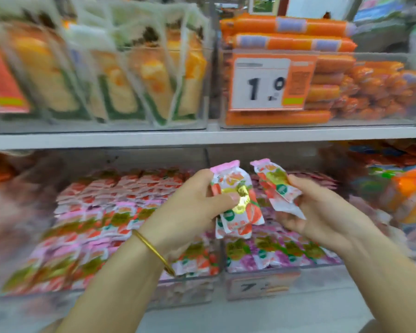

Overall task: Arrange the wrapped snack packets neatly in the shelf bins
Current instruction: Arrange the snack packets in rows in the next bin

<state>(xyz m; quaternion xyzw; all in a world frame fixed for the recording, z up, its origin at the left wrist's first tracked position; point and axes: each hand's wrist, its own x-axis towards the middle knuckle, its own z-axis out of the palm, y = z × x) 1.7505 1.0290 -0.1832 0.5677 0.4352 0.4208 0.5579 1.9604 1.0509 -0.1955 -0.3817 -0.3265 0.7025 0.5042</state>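
Two hands (192, 207) (322, 212), snack packets (235, 200) held upright, pink ends up

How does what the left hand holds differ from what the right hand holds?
The left hand grips a small stack of packets, roughly upright; the right hand holds a single packet, tilted with its top leaning left. The stack is pinched under the thumb, while the single packet rests on the fingers. All share pink-topped white wrappers.
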